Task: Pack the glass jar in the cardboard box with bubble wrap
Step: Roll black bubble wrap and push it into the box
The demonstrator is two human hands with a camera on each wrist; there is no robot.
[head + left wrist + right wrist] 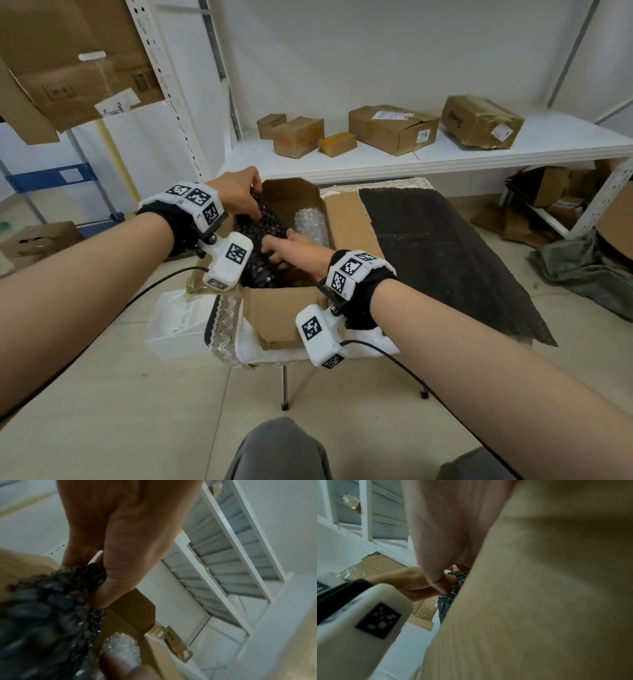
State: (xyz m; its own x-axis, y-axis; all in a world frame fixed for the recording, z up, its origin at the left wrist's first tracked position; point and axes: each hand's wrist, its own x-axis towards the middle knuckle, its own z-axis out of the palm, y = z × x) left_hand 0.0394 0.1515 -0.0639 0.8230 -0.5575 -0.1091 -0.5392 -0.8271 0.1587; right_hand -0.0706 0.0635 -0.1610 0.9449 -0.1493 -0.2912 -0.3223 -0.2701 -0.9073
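Note:
An open cardboard box (pixel 274 308) stands on a small table. Inside it on the left lies a crumpled sheet of black bubble wrap (pixel 265 224). On the right lies a bundle rolled in clear bubble wrap (pixel 310 222); no glass shows through it. My left hand (pixel 255 205) pinches the far edge of the black wrap (pixel 96 577) by the box's back wall (pixel 130 605). My right hand (pixel 274 251) lies on the black wrap with fairly straight fingers, pressing it down. The clear bundle (pixel 120 646) sits just beyond. A box flap (pixel 539 601) fills most of the right wrist view.
A black sheet (pixel 445 257) covers the table right of the box, beside the open flap (pixel 349 219). A white tray (pixel 178 325) sits at the table's left. The white shelf (pixel 513 150) behind carries several cardboard boxes. More cardboard lies on the floor at right.

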